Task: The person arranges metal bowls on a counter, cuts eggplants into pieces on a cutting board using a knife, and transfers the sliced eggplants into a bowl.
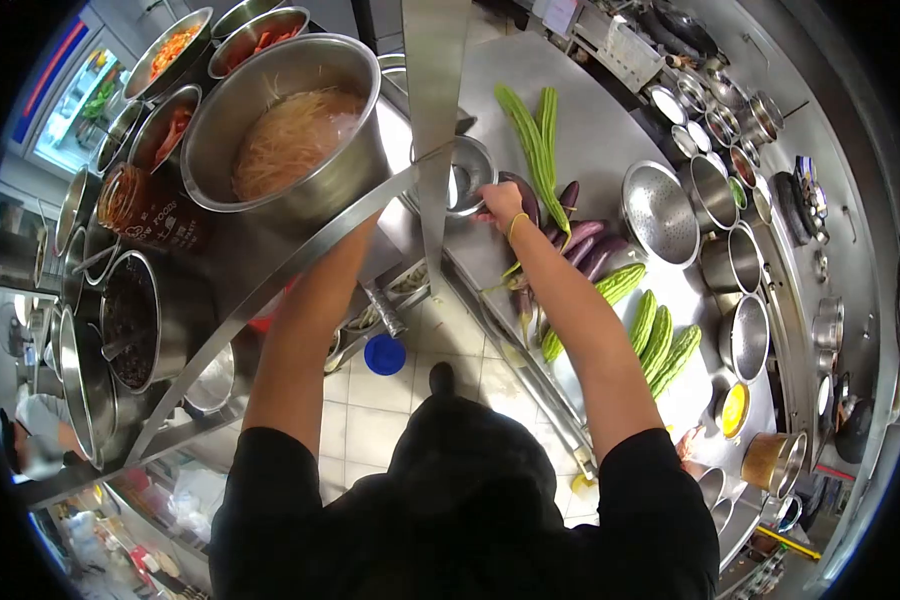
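Note:
My right hand (503,203) reaches over the steel counter, a yellow band on its wrist. Its fingers are closed at the rim of a round metal bowl (473,168), which is partly behind a steel post. My left forearm (320,300) goes up under the raised shelf, and the shelf hides that hand. Beside my right forearm lie several purple eggplants (592,243) and long ridged green gourds (532,140). Several bitter melons (656,335) rest nearer to me on the counter.
The steel post (434,120) stands between my arms. On the left shelf, a large pot (365,150) holds pale shreds in liquid, among several bowls. A perforated colander (662,215) and several pots line the right side. A blue round object (385,354) is on the tiled floor.

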Demonstrator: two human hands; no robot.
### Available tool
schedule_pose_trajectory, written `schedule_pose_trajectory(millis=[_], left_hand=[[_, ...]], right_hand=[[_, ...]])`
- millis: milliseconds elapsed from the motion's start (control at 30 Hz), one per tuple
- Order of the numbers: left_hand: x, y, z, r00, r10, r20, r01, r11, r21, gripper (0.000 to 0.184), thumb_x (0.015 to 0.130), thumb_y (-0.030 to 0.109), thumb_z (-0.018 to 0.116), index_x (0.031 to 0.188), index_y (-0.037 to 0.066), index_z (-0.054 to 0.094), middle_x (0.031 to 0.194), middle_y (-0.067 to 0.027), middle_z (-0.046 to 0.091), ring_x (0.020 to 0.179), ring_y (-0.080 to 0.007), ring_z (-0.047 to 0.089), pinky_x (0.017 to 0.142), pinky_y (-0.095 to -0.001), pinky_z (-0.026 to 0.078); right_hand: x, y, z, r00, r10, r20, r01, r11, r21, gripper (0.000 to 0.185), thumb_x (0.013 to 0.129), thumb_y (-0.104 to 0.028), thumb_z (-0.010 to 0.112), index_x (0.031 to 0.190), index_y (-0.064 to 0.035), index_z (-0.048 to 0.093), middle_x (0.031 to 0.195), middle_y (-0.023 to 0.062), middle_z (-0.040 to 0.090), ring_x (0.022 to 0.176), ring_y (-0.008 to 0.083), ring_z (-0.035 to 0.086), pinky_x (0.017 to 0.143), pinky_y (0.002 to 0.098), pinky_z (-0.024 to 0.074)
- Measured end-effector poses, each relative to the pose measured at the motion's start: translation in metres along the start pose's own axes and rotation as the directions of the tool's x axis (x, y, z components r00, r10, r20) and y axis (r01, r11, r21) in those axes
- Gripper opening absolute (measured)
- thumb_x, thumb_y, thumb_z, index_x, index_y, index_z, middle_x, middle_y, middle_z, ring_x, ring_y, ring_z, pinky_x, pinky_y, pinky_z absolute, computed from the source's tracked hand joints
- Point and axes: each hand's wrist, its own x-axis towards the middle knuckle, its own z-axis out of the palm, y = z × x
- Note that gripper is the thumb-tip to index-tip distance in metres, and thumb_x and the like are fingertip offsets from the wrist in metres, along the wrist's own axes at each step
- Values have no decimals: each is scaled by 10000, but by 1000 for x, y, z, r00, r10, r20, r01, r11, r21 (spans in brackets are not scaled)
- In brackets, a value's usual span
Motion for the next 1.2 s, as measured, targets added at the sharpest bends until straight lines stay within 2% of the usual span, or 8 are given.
schedule_pose_trajectory(millis=[200, 467, 567, 767, 833, 933, 1033, 1200], left_hand=[[-35, 13, -57, 984, 107, -142, -124, 986, -112, 332, 846, 81, 596, 1164, -9, 571, 1009, -119, 640, 889, -205, 632, 800, -346, 525], [-189, 25, -142, 930, 260, -261, -288, 955, -74, 272, 825, 41, 601, 1091, -17, 615, 994, -103, 640, 890, -189, 615, 827, -339, 502], [-257, 5, -169, 939, 321, -125, -332, 940, -77, 226, 808, 14, 625, 1032, -24, 618, 934, -86, 626, 897, -147, 584, 850, -315, 473], [-310, -17, -195, 874, 170, 456, -155, 985, -70, 456, 811, 21, 596, 1260, -17, 529, 1194, -181, 591, 1064, -298, 609, 926, -445, 521], [-333, 1, -152, 831, 88, 549, 5, 986, -166, 535, 810, 3, 578, 1336, -13, 485, 1268, -185, 573, 1188, -337, 566, 995, -483, 499], [-411, 29, -54, 627, -12, 779, 219, 962, -162, 585, 807, -12, 584, 1377, -13, 455, 1294, -169, 565, 1216, -319, 544, 1021, -475, 478], [-476, 10, 43, 450, -71, 890, 286, 956, -68, 555, 818, -34, 588, 1361, 23, 488, 1305, -134, 575, 1206, -280, 549, 1028, -423, 454], [-610, -58, 141, 296, -136, 945, 208, 975, 75, 258, 796, -46, 592, 1039, 41, 583, 998, -52, 634, 960, -183, 597, 878, -318, 472]], right_hand=[[-12, -16, -4, 985, -67, -157, 51, 993, -102, 191, 794, -61, 633, 866, 116, 625, 760, 160, 649, 492, 274, 653, 391, 341, 549], [-52, -15, -19, 984, -9, 178, -31, 974, 224, 535, 906, -245, 678, 1284, 80, 486, 1050, 199, 603, 855, 356, 690, 676, 408, 606], [-88, -11, -68, 924, -314, 218, 355, 916, -186, 538, 907, -217, 677, 1346, 40, 498, 1109, 185, 655, 866, 259, 695, 736, 303, 555], [-275, 81, -141, 560, -815, 152, 827, 539, -158, 425, 783, -46, 684, 1205, -53, 637, 1101, 115, 682, 976, 239, 661, 912, 355, 523], [-387, 109, -187, 815, -535, 221, 578, 775, -257, 398, 832, -83, 686, 1223, -58, 617, 1236, 122, 635, 1153, 263, 597, 1000, 370, 470], [-474, 176, -258, 871, -488, 60, 487, 841, -234, 359, 825, -29, 676, 1180, -54, 632, 1265, 134, 612, 1212, 318, 559, 1022, 388, 454], [-556, 228, -340, 517, -662, -543, 265, 727, -633, 419, 723, -4, 746, 1126, -70, 652, 1229, 150, 596, 1207, 344, 545, 1023, 425, 453], [-636, 304, -466, 240, -647, -724, -268, 673, -690, 547, 686, -144, 828, 1201, -161, 640, 1450, 179, 401, 1382, 447, 301, 1105, 551, 319]])
